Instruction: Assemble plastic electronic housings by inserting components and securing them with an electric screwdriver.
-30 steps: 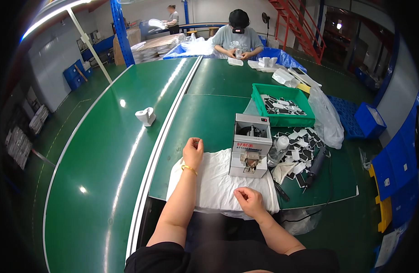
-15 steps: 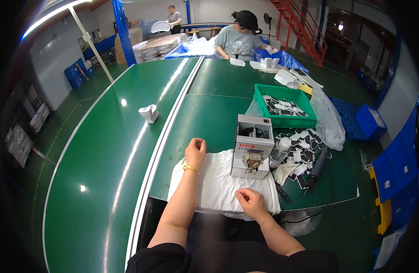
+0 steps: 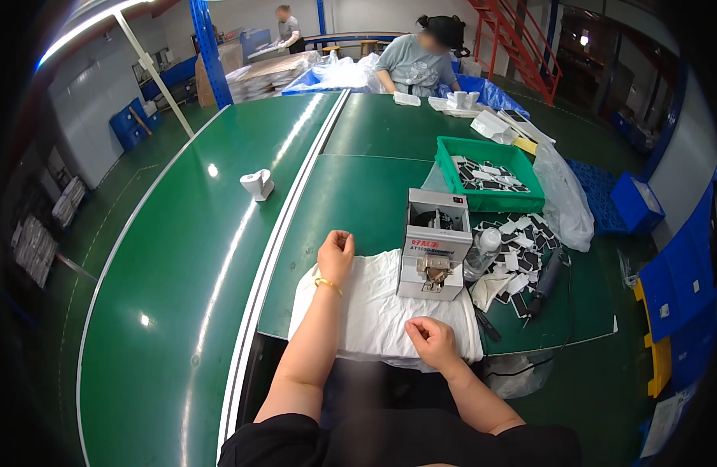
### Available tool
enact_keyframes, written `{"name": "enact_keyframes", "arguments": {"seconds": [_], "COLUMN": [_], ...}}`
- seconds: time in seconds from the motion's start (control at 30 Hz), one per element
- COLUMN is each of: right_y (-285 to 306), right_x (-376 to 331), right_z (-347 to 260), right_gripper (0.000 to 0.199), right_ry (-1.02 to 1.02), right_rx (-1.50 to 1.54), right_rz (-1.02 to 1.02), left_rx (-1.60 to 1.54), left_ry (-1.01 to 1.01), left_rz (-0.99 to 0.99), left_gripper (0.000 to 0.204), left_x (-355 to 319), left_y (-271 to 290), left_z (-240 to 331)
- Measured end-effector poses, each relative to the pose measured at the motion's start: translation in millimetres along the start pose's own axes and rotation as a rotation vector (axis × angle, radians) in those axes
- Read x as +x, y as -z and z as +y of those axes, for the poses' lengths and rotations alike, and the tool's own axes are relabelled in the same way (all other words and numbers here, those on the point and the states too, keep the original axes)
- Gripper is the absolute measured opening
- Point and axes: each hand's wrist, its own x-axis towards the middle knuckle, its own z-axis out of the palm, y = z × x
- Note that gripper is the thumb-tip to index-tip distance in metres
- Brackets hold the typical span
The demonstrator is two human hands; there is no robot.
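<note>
My left hand (image 3: 337, 253) rests with curled fingers at the upper left edge of a white cloth (image 3: 370, 300), a yellow bracelet on its wrist. Lower down, over the cloth's right part, my right hand (image 3: 434, 342) is closed, thumb against fingers. Nothing shows in either hand. Between and beyond them stands a grey tape dispenser machine (image 3: 434, 243), its front on the cloth. A clear bottle with a white cap (image 3: 483, 253) touches its right side. Farther right lie a pile of small black and white pieces (image 3: 522, 247) and a dark, pen-like tool (image 3: 487, 325).
A green crate (image 3: 499, 204) of similar pieces sits behind the machine. Dark corded power tool (image 3: 547, 284) lies right of the pile. On the left green belt stands a white toilet-shaped part (image 3: 257, 185). A co-worker (image 3: 421, 62) works at the far end, near clear plastic bags (image 3: 565, 198).
My hands keep their pose while the view shifts slightly. The co-worker leans lower over the far table, and a person behind has turned a white piece flatter.
</note>
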Motion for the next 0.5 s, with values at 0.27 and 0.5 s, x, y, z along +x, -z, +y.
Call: {"name": "enact_keyframes", "arguments": {"seconds": [0.27, 0.5], "right_y": [0.6, 0.5], "right_x": [0.0, 0.4], "right_z": [-2.9, -2.5], "right_gripper": [0.016, 0.016], "right_ry": [-0.003, -0.016], "right_rx": [0.002, 0.007], "right_rz": [-0.001, -0.001], "left_rx": [0.007, 0.002], "left_ry": [-0.004, -0.001], "left_rz": [0.003, -0.007], "left_gripper": [0.017, 0.017], "left_x": [-0.6, 0.1], "left_y": [1.0, 1.3], "left_z": [1.4, 1.4]}}
